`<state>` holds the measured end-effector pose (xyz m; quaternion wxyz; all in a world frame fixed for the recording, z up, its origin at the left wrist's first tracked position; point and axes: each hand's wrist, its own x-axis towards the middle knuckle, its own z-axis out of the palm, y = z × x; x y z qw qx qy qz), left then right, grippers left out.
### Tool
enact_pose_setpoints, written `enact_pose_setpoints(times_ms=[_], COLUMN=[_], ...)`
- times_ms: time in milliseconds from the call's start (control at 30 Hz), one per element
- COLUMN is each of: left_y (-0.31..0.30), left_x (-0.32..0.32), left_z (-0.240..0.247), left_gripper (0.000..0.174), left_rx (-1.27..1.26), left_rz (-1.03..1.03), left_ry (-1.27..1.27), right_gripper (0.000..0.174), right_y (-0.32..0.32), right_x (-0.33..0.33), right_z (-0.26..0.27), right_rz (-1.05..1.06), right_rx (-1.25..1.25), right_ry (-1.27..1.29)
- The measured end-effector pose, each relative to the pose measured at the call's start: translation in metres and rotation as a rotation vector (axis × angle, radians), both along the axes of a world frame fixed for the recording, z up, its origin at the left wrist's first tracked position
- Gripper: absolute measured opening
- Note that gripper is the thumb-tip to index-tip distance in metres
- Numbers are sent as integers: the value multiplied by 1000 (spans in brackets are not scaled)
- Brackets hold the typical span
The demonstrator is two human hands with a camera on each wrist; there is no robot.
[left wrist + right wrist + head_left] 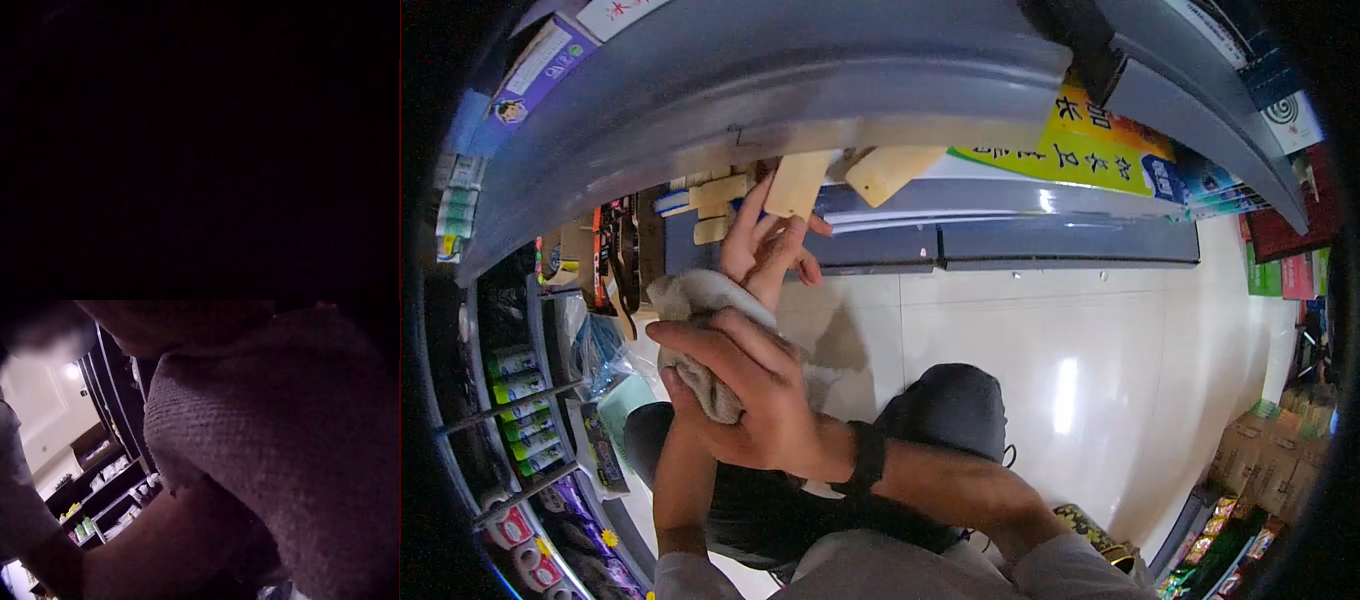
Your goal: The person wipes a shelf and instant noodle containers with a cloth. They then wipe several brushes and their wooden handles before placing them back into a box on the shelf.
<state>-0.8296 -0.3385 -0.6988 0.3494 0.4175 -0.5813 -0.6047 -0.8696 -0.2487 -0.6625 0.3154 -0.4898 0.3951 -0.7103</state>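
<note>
In the head view, my right hand (pixel 750 390), with a dark band on its wrist, grips a greyish-white cloth (pixel 700 295) wrapped about my left wrist. My left hand (pixel 765 245) reaches up past the cloth to the shelf edge, its fingers loosely spread. Its fingertips are right at the lower end of a pale wooden piece (pixel 800 180) with a small hole. A second pale wooden piece (pixel 895 172) sticks out to the right. The right wrist view shows the ribbed weave of the cloth (pixel 194 419) close up. The left wrist view is black.
A grey shelf (pixel 800 90) overhangs the hands, with a yellow-green printed sign (pixel 1090 160) at its right. Racks of packaged goods (pixel 525 410) stand on the left. Cardboard boxes (pixel 1270 455) are at the right, beyond the glossy tiled floor (pixel 1080 340).
</note>
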Motion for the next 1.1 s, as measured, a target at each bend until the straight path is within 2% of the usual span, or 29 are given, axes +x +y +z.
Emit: enact_pose_setpoints(times_ms=[100,167,233,300,367,433,500,533,567,633,667,733,833,867,967,1000,1067,1100], left_y=[0,-5,-14,-17,-18,-22,-34,-49,-59,-72,-81,-100,-112,-111,-135,-139,-146,-147], left_x=[2,-2,-7,-9,-1,13,36,58,69,91,101,116,139,132,156,152,151,153], left_z=[-8,-12,-29,-34,-30,-26,-49,-64,-64,-62,-64,-76,-107,-86,-133,-125,-110,-114], left_gripper=[56,57,55,56,59,55,42,29,29,29,29,37,47,53,54,54,59,59], left_rx=[12,32,-76,-52,-343,-429,-688,-860,-864,-829,-829,-664,-629,-419,-494,-497,-233,-242], left_rz=[-108,-106,-125,-100,-135,-152,8,47,50,133,133,-42,-40,-57,-98,-107,-183,-194], left_ry=[-6,-15,-11,-6,-276,-305,-368,-437,-430,-797,-803,-1055,-1087,-1090,-1104,-1094,-1224,-1227], right_gripper=[41,41,36,32,29,28,27,27,27,27,26,26,25,25,26,26,27,27], right_y=[-3,-5,-9,-11,-8,-11,-13,-15,-18,-25,-27,-27,-19,-19,-16,-16,-15,-14], right_x=[6,5,5,-2,-8,-8,-2,1,4,13,18,29,37,38,38,35,33,31], right_z=[-1,-3,-7,-9,-5,-6,-7,-9,-11,-24,-29,-35,-31,-29,-31,-31,-30,-30], right_rz=[-4,12,-16,-96,-106,-106,-108,-109,-110,-99,-86,-39,80,117,124,112,92,80], right_rx=[10,65,77,145,185,202,217,251,285,283,283,334,420,445,452,456,478,477], right_ry=[34,47,69,86,81,70,51,79,107,125,141,120,143,177,142,146,154,147])
